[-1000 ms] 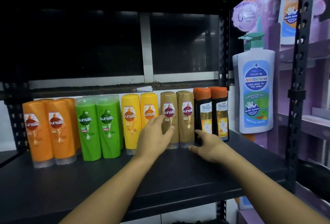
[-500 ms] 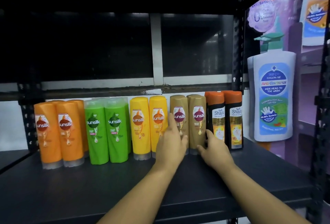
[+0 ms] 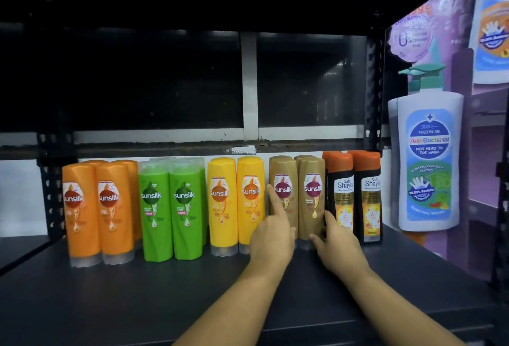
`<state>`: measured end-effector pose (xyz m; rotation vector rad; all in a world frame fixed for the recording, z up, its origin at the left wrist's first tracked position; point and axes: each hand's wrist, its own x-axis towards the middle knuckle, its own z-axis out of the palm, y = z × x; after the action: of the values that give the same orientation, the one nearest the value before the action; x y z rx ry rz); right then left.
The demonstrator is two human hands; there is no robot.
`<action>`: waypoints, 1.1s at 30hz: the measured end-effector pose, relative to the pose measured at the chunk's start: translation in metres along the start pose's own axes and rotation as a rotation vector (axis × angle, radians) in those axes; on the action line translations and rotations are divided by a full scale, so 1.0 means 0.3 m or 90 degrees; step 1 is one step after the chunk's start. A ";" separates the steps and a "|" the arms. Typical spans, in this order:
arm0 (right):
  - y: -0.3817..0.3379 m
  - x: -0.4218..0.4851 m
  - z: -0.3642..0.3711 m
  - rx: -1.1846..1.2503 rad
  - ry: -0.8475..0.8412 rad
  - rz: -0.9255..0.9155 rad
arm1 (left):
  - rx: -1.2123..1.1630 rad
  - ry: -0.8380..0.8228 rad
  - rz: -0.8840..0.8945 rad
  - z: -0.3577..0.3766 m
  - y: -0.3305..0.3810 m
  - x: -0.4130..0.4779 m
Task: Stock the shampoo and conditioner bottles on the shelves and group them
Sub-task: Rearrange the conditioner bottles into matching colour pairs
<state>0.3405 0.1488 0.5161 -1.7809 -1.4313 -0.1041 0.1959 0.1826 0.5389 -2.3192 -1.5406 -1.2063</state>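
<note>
A row of bottles stands at the back of a dark shelf (image 3: 137, 290): orange Sunsilk bottles (image 3: 96, 208), green ones (image 3: 170, 208), yellow ones (image 3: 234, 199), brown ones (image 3: 311, 188) and black orange-capped Safi Shayla bottles (image 3: 355, 197). My left hand (image 3: 271, 238) rests against the left brown bottle, index finger straight up along its left edge. My right hand (image 3: 334, 243) touches the right brown bottle low down, thumb at its base and index finger in the gap beside the black bottles. Neither bottle is lifted.
A large white pump-bottle display (image 3: 429, 166) hangs on the purple panel at the right end. Perforated black posts (image 3: 373, 84) stand at the shelf's back corners. The shelf above is dark and close overhead.
My left hand has moved right from the yellow bottles to the left brown bottle. My right hand has slid up from the shelf to the right brown bottle's side.
</note>
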 end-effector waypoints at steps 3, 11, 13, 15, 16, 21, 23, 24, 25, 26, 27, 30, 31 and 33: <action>0.001 0.004 0.006 -0.002 0.001 0.000 | 0.005 0.000 -0.001 0.007 0.000 0.000; 0.005 0.012 0.013 -0.017 -0.003 0.002 | 0.004 -0.016 0.004 -0.005 -0.007 0.006; 0.007 0.013 0.014 -0.020 -0.009 -0.004 | 0.006 -0.016 0.001 -0.009 -0.008 0.005; 0.007 0.012 0.012 -0.025 -0.012 -0.004 | 0.009 -0.013 0.005 -0.011 -0.010 0.005; 0.007 0.011 0.012 -0.027 -0.011 -0.005 | 0.012 -0.014 0.010 -0.012 -0.011 0.003; 0.006 0.015 0.016 -0.039 -0.013 -0.003 | 0.026 -0.014 0.018 -0.031 -0.013 -0.001; 0.003 0.015 0.013 -0.072 -0.012 0.001 | 0.023 -0.011 0.009 -0.046 -0.014 -0.003; 0.001 0.013 0.011 -0.091 -0.009 0.000 | 0.018 -0.009 0.003 -0.052 -0.017 -0.006; -0.001 0.008 0.008 -0.106 -0.006 0.000 | 0.010 -0.004 0.004 -0.058 -0.022 -0.010; -0.004 0.003 0.004 -0.116 -0.001 -0.001 | 0.001 0.006 0.015 -0.063 -0.027 -0.014; -0.006 -0.003 0.000 -0.121 0.003 -0.001 | -0.008 0.017 0.037 -0.071 -0.032 -0.018; -0.010 -0.017 -0.021 -0.139 -0.017 -0.018 | -0.046 0.014 0.148 -0.085 -0.040 -0.037; -0.008 -0.019 -0.034 -0.150 -0.039 -0.033 | -0.063 -0.013 0.187 -0.084 -0.041 -0.042; 0.000 -0.030 -0.074 -0.152 -0.110 -0.062 | -0.103 -0.108 0.239 -0.071 -0.047 -0.048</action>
<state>0.3464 0.1278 0.5259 -1.9501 -1.6883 -0.1818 0.1701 0.1685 0.5394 -2.7168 -1.0064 -1.0953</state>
